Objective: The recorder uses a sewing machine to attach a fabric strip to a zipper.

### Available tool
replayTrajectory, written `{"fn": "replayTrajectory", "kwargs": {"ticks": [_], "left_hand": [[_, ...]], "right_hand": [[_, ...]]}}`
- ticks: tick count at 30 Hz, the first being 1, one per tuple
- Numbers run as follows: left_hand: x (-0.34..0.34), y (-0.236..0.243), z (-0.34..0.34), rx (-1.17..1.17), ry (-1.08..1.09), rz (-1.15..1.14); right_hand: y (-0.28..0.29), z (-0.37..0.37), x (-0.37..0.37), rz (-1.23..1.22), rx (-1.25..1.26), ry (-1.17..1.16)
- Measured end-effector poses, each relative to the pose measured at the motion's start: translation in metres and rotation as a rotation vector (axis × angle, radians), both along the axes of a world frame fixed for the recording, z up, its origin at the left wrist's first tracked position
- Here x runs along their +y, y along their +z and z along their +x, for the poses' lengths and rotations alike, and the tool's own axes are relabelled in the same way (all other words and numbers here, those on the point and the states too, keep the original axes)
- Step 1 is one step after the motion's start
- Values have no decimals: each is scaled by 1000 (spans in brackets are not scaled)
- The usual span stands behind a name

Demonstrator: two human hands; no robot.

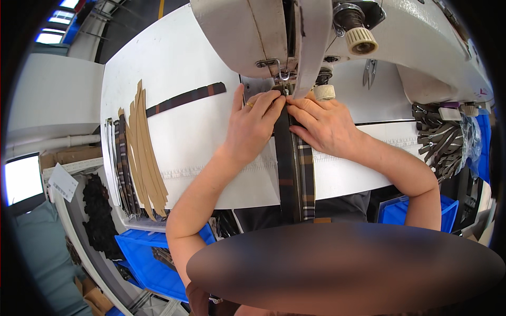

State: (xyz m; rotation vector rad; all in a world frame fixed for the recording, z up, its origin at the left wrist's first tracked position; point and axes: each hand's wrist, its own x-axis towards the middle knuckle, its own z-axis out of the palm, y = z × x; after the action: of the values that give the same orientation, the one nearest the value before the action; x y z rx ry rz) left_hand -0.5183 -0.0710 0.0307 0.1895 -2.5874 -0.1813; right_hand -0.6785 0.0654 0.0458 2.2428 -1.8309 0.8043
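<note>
A zipper strip (pixel 296 174), made of dark tape with zipper teeth and plaid fabric along its right side, runs from the machine's presser foot down over the table edge. My left hand (pixel 255 118) pinches its upper left part close under the needle, the outer finger raised off the table. From the other side my right hand (pixel 329 124) closes on the same strip, fingertips by the presser foot and thumb lower on the fabric. Over both hands stands the white sewing machine (pixel 237 31). Its needle area is partly covered by my fingers.
On the left of the white table (pixel 205 142) lie tan paper strips (pixel 142 158), plaid strips (pixel 123 158) and one plaid piece (pixel 187 99). Scissors (pixel 370 73) rest behind the machine arm. Zippers (pixel 443 142) are heaped at right. Blue bins (pixel 142 263) stand below.
</note>
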Motion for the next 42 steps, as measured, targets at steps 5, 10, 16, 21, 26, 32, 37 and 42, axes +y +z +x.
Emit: {"fn": "replayTrajectory", "kwargs": {"ticks": [5, 10, 16, 21, 26, 32, 37, 42], "left_hand": [[-2, -1, -1, 32, -2, 9], [-4, -2, -4, 52, 14, -24], [-5, -3, -5, 55, 4, -45], [0, 2, -5, 43, 6, 23], [0, 3, -2, 5, 13, 43], [1, 0, -1, 16, 33, 32], [5, 5, 0, -15, 66, 12], [11, 4, 2, -35, 123, -3]], "right_hand": [[3, 0, 0, -4, 4, -4], [3, -1, -1, 5, -1, -6], [2, -1, -1, -16, -3, -5], [2, 0, -1, -12, 8, -6], [0, 0, -1, -20, 22, -14], [0, 0, 0, -3, -9, -18], [0, -7, 1, 103, -181, -28], [6, -12, -3, 36, 24, -56]]}}
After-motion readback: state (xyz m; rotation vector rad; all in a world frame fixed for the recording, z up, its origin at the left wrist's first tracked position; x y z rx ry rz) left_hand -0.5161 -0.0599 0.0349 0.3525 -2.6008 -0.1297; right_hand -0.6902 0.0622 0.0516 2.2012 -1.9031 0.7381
